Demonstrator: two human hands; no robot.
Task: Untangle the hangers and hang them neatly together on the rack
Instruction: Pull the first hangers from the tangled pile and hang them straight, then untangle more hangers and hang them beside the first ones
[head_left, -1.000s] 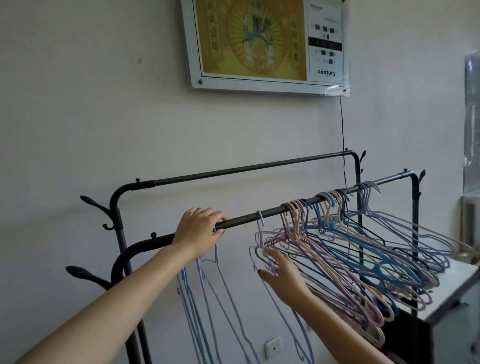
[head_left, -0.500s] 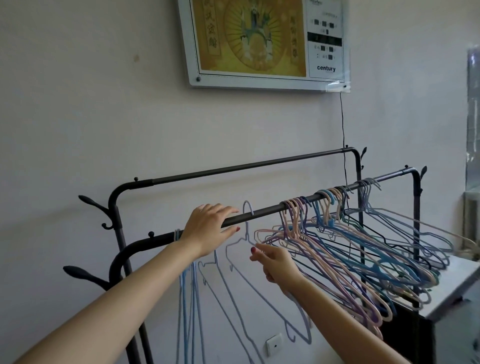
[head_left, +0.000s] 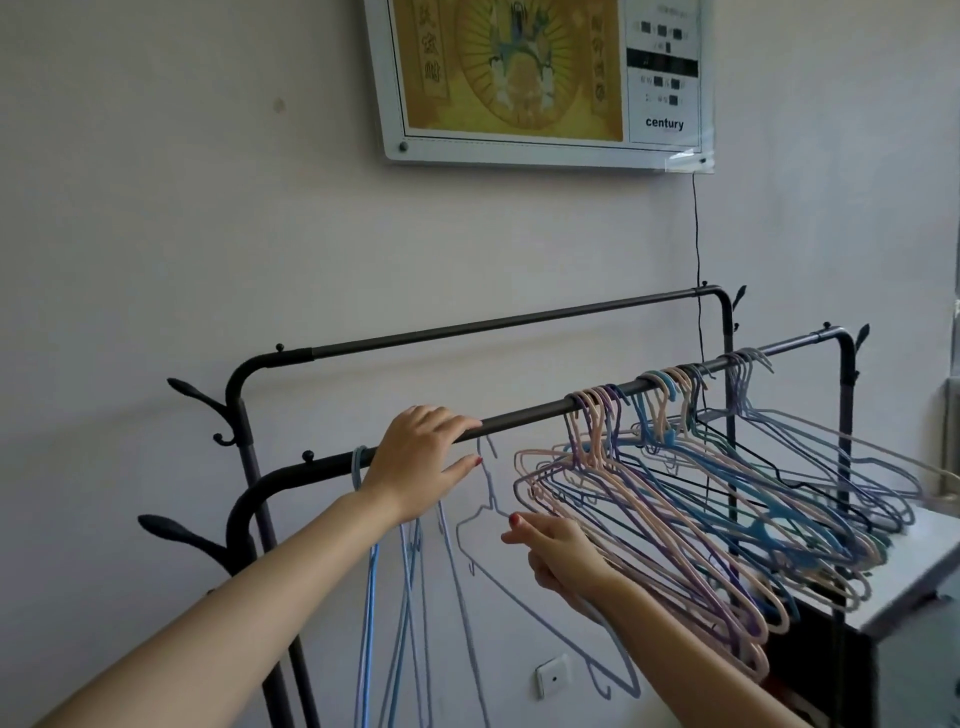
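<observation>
A black double-rail rack stands by the wall, with its front rail (head_left: 530, 413) nearest me. My left hand (head_left: 421, 462) lies over that rail, fingers curled on top and thumb beneath. My right hand (head_left: 561, 556) pinches the shoulder of a pale lilac wire hanger (head_left: 485, 499). That hanger's hook sits just under the rail, beside my left thumb, and is not hooked on. A tangled bunch of pink, purple and blue hangers (head_left: 691, 499) hangs on the rail to the right. A few blue hangers (head_left: 371, 571) hang straight down by my left wrist.
The back rail (head_left: 493, 325) is bare. Coat hooks (head_left: 187, 387) stick out at the rack's left end. A framed wall panel (head_left: 540, 78) with a thin cord (head_left: 698, 234) hangs above. A white cabinet top (head_left: 924, 571) stands at the right under the bunch, and a wall socket (head_left: 553, 675) sits low down.
My right hand took hold of the lilac hanger, lifted its hook off the front rail and carried it left and below the rail. My left hand stayed on the rail.
</observation>
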